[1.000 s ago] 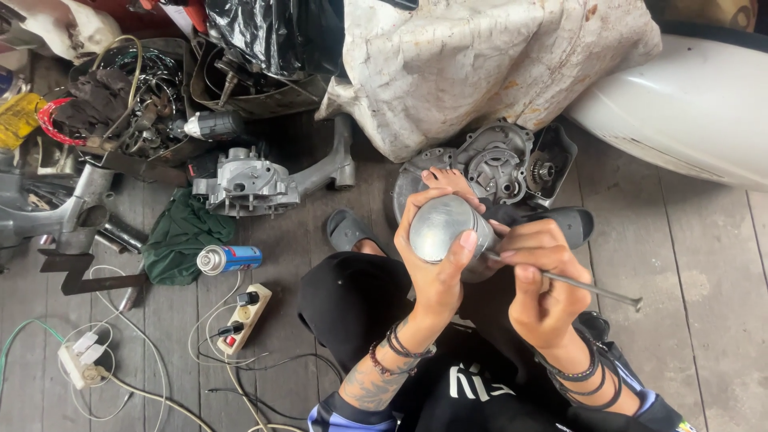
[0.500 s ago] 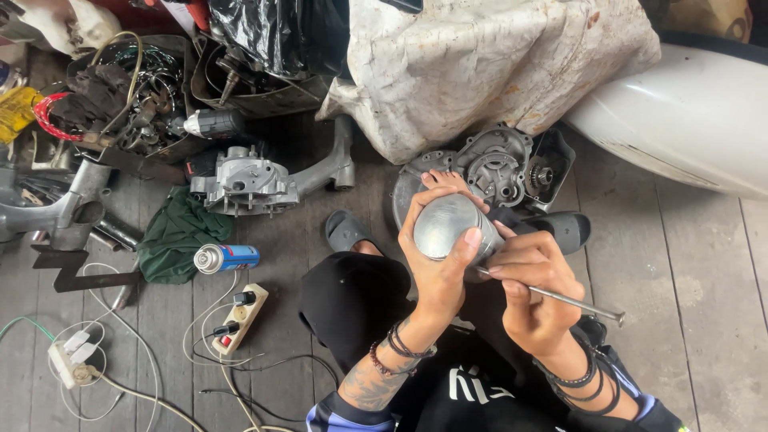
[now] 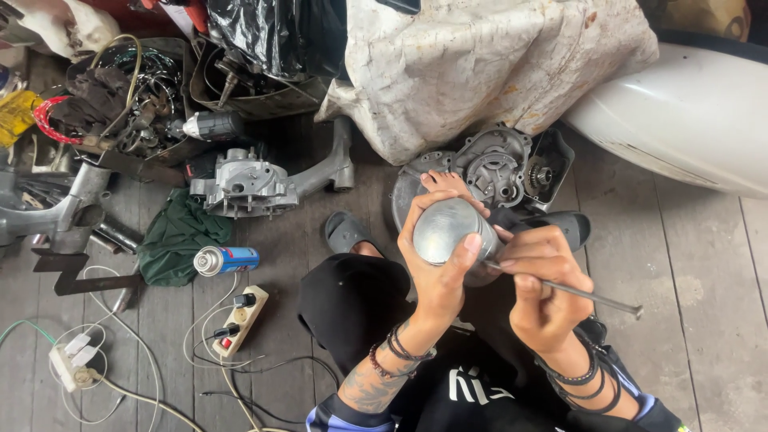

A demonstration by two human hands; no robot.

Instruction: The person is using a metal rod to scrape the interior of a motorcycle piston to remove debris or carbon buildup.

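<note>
Right hand: the right hand point(image 3: 544, 280) is pinching a thin metal rod point(image 3: 576, 294), fingers closed, tip meeting the piston's side.
Left hand: the left hand point(image 3: 436, 264) is wrapping the grey piston point(image 3: 445, 230), crown up, above the lap.
Advice: probably bracing the piston steady and prying gently is working best.
Beyond: an engine case point(image 3: 496, 170) is lying on the plank floor point(image 3: 680, 264).

Weathered grey wooden plank floor point(image 3: 704, 320) runs under everything, lit by soft, even daylight. A stained off-white cloth sack point(image 3: 496, 64) slumps at the top beside crumpled black plastic sheeting point(image 3: 272, 36). A curved white vehicle body panel point(image 3: 680, 120) lies at the right. A rumpled dark green rag point(image 3: 180, 240) and a white power strip point(image 3: 238, 320) with trailing cables sit at the left.
</note>
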